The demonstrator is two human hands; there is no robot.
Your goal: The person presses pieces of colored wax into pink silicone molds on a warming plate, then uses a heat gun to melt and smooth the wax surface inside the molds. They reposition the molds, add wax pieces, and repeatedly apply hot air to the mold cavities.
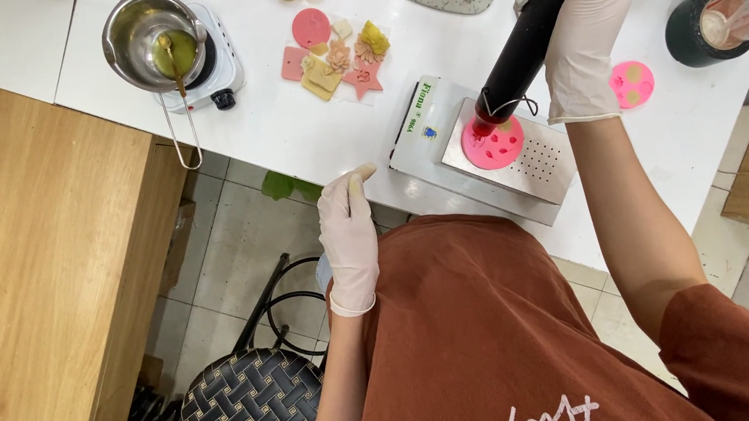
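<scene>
Gloved right hand (588,22) has its grip closed around a black heat tool (537,19), whose nozzle points down at a pink round mould (494,143) lying on a small silver scale (487,153) on the white surface (301,131). Left hand (349,240), also gloved, rests open at the surface's near edge, holding nothing, with pink and yellow wax shapes (333,53) and a steel pot (150,30) on a little hotplate (214,70) well beyond it.

Thin, matt white latex gloves cover the left hand (348,242) and the right hand (590,12), which grips a matt black plastic heat tool (535,29). The pink mould (493,142) looks rubbery; the scale (527,154) beneath is brushed metal. The counter (301,131) is smooth white.
</scene>
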